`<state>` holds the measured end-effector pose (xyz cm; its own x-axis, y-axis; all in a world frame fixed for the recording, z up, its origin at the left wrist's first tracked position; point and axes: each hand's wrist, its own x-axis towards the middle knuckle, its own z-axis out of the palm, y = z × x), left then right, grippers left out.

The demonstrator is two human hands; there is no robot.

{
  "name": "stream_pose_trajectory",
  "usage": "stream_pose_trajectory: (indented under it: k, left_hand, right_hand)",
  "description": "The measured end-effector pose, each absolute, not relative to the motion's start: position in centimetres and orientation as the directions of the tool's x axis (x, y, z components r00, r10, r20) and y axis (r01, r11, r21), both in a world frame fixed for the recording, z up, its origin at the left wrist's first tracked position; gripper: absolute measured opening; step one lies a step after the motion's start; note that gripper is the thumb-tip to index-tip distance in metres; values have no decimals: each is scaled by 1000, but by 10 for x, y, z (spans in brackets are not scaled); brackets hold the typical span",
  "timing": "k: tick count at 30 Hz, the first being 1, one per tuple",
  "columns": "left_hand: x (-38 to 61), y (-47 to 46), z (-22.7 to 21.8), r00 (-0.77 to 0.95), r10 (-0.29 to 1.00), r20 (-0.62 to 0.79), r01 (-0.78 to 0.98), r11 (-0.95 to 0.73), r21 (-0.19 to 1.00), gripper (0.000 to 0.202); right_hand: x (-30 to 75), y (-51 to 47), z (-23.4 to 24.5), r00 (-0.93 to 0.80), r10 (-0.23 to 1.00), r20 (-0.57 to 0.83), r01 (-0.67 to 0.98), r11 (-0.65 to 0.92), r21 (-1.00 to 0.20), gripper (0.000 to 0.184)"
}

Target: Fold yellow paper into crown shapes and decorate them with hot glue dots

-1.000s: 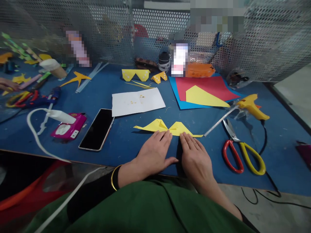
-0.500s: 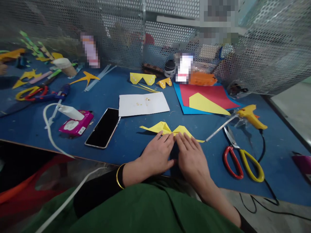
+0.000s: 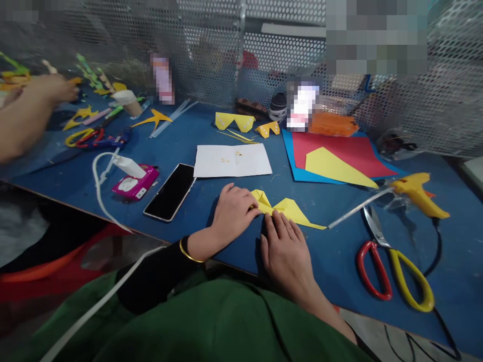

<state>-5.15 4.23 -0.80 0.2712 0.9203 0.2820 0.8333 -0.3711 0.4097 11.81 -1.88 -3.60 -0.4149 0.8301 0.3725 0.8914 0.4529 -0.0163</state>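
head view: twin-peaked folded yellow paper [image 3: 290,207]; left hand [image 3: 234,208] pinches it, right hand [image 3: 287,247] flat against it.

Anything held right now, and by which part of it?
The folded yellow paper: the left grip appears to pinch its left part, while the right grip only rests on its near edge.
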Motion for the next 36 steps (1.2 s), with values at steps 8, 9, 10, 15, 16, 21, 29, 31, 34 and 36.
stream_pose_trajectory:
  k: [8,9,10,15,16,21,29,31,34,36]
  left_hand:
    - [-47,53,-4,229,960,160,903,-270,333,22]
    - [-47,54,-2,224,963,149,908,-262,327,24]
    - [-49,55,-1,223,965,140,910,-258,326,25]
    - [-60,56,5,286,954,95,895,-301,329,17]
    - [-62,56,5,298,950,94,894,-312,322,16]
    - [-68,59,2,347,925,153,898,-375,230,17]
    - [-78,61,0,308,931,195,891,-354,284,22]
    - [-83,60,1,311,932,185,887,-355,297,17]
    - [-88,60,1,315,930,187,881,-360,306,15]
    - [-90,61,1,303,933,194,886,-350,302,17]
  right_hand:
    - [116,-18,-37,-400,834,381,900,436,-10,47]
    - [115,-18,-37,-397,832,389,901,433,-7,47]
    - [115,-18,-37,-396,828,396,902,432,-2,46]
    - [113,-17,-42,-396,812,430,904,426,28,46]
    - [113,-17,-43,-394,807,440,905,425,32,46]
    - [112,-17,-49,-376,801,466,910,413,25,44]
    - [114,-16,-44,-409,802,435,901,430,53,43]
    - [115,-16,-45,-407,798,443,901,431,51,43]
    - [114,-16,-48,-403,792,459,902,429,51,43]
    - [115,-16,-50,-404,787,467,902,428,58,43]
